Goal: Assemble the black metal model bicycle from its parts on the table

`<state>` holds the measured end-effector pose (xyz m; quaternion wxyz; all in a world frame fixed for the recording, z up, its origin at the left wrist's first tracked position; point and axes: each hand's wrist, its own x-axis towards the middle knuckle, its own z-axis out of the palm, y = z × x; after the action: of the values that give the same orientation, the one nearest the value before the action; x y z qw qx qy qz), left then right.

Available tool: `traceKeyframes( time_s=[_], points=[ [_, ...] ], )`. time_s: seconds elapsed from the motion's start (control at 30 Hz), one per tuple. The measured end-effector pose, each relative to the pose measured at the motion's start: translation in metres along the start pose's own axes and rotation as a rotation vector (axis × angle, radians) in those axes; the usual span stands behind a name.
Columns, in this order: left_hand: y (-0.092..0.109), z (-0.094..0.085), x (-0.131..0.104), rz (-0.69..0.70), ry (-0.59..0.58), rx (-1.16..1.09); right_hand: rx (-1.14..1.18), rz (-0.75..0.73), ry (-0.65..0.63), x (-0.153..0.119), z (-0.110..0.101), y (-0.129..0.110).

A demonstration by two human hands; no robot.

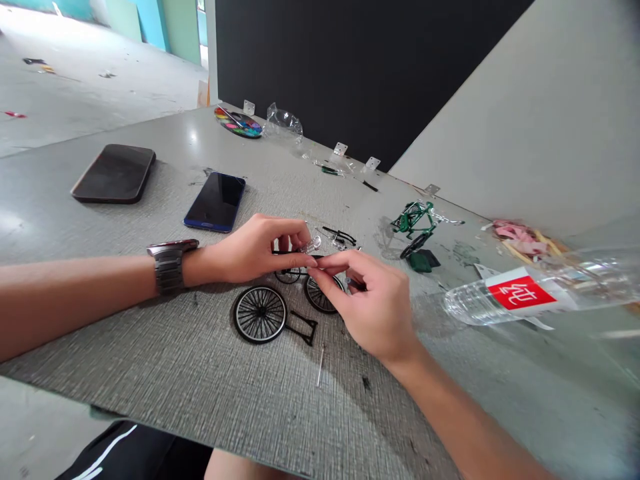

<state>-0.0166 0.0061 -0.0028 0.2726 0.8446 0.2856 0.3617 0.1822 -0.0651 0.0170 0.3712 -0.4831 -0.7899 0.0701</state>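
My left hand (260, 250), with a watch on its wrist, and my right hand (377, 303) meet with thumbs and fingertips pinched together. Between and below them is a black model bicycle frame with a spoked wheel (321, 294) fitted, partly covered by my fingers. Just in front lies a loose wheel (261, 314) with a black fork-like part (303, 329) beside it. Closer to me rests a thin silver rod (320, 367). Behind my fingers are black handlebar-like pieces (340, 236) and small clear parts.
A green model bicycle (415, 220) stands at the right. Near my right arm lies a water bottle (525, 291). Two phone-like devices, one black (116, 173) and one blue (216, 201), lie left. A paint palette (239, 123) and crumpled plastic (283, 123) sit along the back.
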Motion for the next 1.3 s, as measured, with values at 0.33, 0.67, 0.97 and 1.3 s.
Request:
traceKeyframes(
  time_s=[0.33, 0.67, 0.97, 1.3],
  points=[
    [0.0, 0.0, -0.001, 0.033, -0.019, 0.033, -0.061, -0.063, -0.026, -0.001, 0.002, 0.006],
    [-0.001, 0.001, -0.001, 0.022, -0.022, 0.037, -0.081, -0.088, -0.023, 0.0, 0.001, 0.007],
    [0.0, 0.001, 0.0, 0.0, 0.01, 0.025, 0.084, 0.123, 0.087, 0.001, 0.003, 0.002],
    [0.001, 0.0, -0.001, 0.011, 0.027, -0.002, 0.179, 0.194, 0.157, -0.004, 0.01, -0.005]
  ],
)
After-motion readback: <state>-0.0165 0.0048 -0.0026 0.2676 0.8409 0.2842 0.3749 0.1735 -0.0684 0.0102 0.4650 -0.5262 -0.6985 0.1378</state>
